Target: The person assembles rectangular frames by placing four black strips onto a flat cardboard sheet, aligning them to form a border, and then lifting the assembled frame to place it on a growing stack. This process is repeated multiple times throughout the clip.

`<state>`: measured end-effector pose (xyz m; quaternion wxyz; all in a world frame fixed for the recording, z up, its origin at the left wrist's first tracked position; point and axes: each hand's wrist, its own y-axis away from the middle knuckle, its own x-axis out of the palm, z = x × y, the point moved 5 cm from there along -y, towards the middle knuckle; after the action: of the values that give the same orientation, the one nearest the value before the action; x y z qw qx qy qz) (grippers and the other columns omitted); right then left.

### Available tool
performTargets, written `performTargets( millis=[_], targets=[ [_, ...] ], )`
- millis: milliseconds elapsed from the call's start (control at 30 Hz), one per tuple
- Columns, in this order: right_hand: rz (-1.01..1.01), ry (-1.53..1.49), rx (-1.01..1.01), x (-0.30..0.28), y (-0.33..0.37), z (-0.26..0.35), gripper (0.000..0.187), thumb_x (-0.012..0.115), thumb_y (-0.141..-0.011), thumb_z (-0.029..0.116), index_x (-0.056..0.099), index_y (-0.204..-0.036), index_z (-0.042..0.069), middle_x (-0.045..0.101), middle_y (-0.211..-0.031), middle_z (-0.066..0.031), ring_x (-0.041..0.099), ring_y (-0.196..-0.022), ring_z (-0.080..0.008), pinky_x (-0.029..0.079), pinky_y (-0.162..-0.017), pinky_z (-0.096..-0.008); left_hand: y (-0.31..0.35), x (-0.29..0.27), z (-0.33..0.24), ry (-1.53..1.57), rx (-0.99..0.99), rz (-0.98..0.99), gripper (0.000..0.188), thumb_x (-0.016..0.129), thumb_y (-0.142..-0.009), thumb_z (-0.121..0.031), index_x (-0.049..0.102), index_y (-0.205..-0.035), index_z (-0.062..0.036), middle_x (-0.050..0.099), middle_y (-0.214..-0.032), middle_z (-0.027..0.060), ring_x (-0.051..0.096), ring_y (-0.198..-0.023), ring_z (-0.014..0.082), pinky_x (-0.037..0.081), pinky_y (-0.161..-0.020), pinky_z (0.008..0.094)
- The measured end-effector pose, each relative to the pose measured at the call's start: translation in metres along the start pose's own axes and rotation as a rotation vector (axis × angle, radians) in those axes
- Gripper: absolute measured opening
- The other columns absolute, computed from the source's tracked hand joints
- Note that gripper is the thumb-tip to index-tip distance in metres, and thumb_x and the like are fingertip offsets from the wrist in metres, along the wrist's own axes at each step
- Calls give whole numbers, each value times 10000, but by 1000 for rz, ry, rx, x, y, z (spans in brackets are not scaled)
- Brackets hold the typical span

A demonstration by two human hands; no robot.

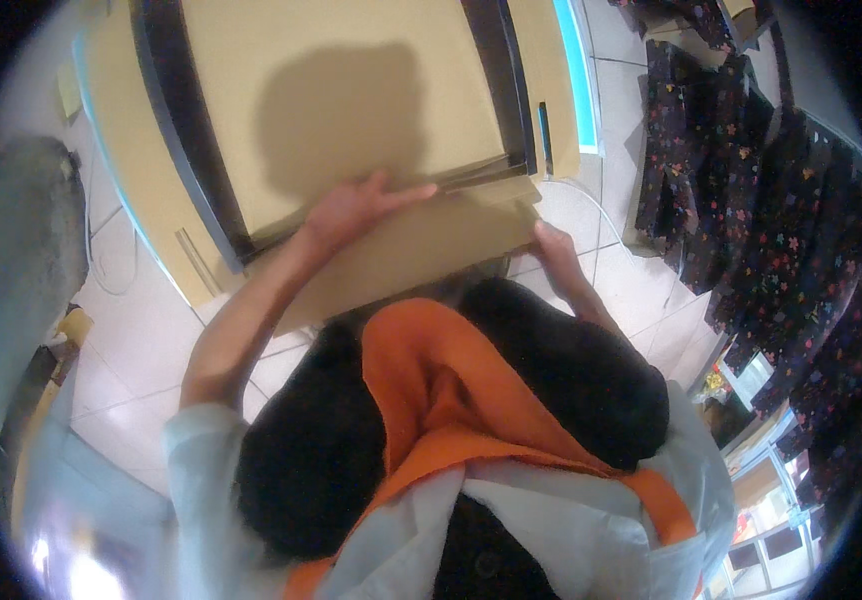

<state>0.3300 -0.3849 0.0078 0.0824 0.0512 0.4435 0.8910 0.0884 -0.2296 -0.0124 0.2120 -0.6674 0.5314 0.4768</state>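
Observation:
In front of me lies a large tan cardboard panel (pixel 351 30) with dark strips along its left and right sides, and a head-shaped shadow falls on it. A cardboard flap (pixel 401 250) runs along its near edge, above my lap. My left hand (pixel 351 212) lies across the flap and the panel's near edge, its fingers stretched out and apart. At the flap's right end, my right hand (pixel 553 243) is closed on the edge of the cardboard flap, its thumb near the corner. Part of its fingers is hidden.
Dark flowered fabric (pixel 751 200) hangs at the right. A grey rounded thing (pixel 21 290) stands at the far left. Light floor tiles (pixel 121 350) show around the work, with a thin white cable (pixel 601 205) by the right side. An orange apron (pixel 451 380) covers my lap.

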Motion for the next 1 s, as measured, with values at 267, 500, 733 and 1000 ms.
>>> performTargets(
  millis=[267,500,733,1000],
  targets=[
    [129,1529,-1022,59,-7,73,357,571,-750,117,574,-1105,154,560,-1074,-15,498,-1006,-196,362,-908,-390,-5,0,8,244,156,187,641,398,-841,-71,222,-1340,-433,474,-937,169,590,-674,339,501,-602,424],
    [-66,1454,-1259,82,-45,86,438,530,-731,95,531,-1163,168,512,-1147,10,476,-1039,-177,343,-952,-390,-13,19,44,513,-27,206,470,410,-895,-281,315,-1346,-186,498,-1174,148,547,-964,251,438,-802,356],
    [-96,1498,-1125,90,-59,86,402,512,-735,104,520,-1137,91,506,-1137,-38,479,-1058,-190,343,-929,-389,31,15,83,1504,-427,304,434,347,-938,-367,391,-1303,-137,535,-1151,26,457,-1044,150,349,-907,285],
    [-118,1569,-1080,92,-62,81,371,545,-717,134,547,-1084,80,526,-1104,-63,492,-1039,-224,364,-851,-373,112,-13,-10,102,-500,-174,614,681,-663,-290,442,-1176,-52,465,-1209,135,429,-1134,292,327,-938,454]
  ],
)
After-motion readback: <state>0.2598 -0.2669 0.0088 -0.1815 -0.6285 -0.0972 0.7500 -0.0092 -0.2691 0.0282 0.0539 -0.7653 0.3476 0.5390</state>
